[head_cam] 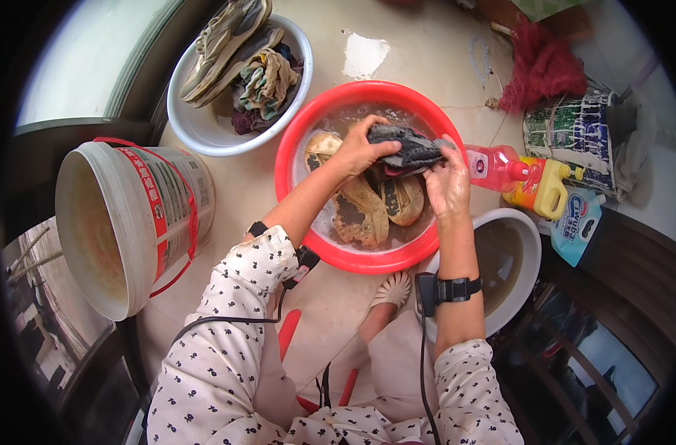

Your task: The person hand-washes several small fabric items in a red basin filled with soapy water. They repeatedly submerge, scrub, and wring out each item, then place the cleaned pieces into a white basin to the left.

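Observation:
Both my hands are above a red plastic basin of murky, sudsy water. My left hand grips one end of a wet, dark grey bundled item, with its thumb on top. Around the other end are the fingers of my right hand, palm turned up. The item looks like a fabric shoe or folded cloth; I cannot tell which. Below it, partly under water, lie several worn tan shoe soles or insoles with black patches. My left hand and the dark item hide part of them.
At the upper left, a pale blue basin holds sneakers and crumpled cloth. A white bucket stands left. Rightward are a pink detergent bottle, a yellow jug, a blue pouch, a paint-streaked bucket and a white water basin.

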### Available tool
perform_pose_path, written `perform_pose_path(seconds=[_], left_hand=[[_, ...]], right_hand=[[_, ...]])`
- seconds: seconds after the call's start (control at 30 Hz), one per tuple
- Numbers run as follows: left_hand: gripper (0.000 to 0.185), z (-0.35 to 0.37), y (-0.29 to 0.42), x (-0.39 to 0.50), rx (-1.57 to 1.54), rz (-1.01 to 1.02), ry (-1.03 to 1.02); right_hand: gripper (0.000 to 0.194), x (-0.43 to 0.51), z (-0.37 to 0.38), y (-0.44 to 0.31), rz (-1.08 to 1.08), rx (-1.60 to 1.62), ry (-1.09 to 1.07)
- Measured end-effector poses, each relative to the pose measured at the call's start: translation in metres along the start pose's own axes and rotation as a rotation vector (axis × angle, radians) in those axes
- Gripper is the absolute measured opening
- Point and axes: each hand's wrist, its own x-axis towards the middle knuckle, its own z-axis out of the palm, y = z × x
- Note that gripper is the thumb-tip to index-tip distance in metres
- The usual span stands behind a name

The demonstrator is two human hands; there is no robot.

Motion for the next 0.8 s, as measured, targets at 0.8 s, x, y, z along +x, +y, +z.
perform_pose_path(seconds=[0.8], left_hand=[[0.03,0.021,-0.008,0.043,1.136,0.094,-0.133]], right_hand=[[0.05,0.059,-0.045,0.059,-0.005,-1.03,0.133]])
